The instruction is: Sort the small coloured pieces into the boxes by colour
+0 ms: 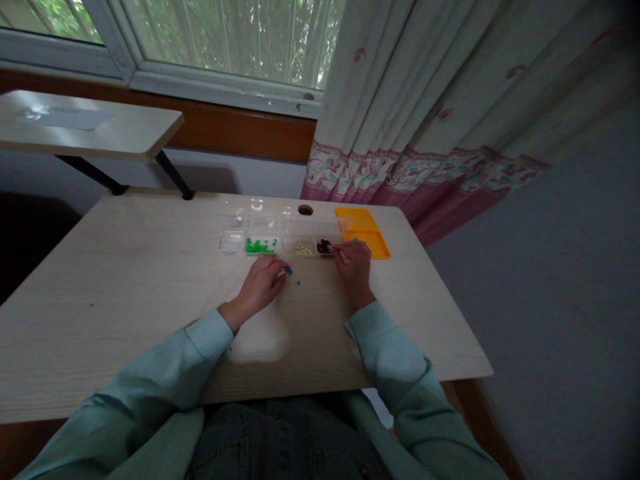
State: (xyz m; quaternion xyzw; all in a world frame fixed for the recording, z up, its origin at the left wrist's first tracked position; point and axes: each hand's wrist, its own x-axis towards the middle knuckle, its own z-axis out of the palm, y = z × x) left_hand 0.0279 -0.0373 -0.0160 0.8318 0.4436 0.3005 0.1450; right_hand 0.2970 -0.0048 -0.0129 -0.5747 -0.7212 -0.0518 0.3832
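Note:
My left hand (261, 283) rests on the table, its fingers closed around small blue and yellowish pieces (285, 272). Just right of those fingertips a loose blue piece (299, 283) lies on the tabletop. My right hand (355, 265) is pinched at the right end of a clear compartment box (233, 242); what its fingers hold, if anything, is too small to make out. Beside its fingertips is a compartment of dark brown pieces (324, 246). Other compartments hold cream pieces (303, 249) and green pieces (260, 247).
An orange tray (361, 219) lies behind my right hand, partly covered by it. The pale wooden table (150, 293) has a round cable hole (305, 210) near its back edge. A raised shelf (135, 127) stands at the back left, and a curtain (400, 120) hangs behind the table.

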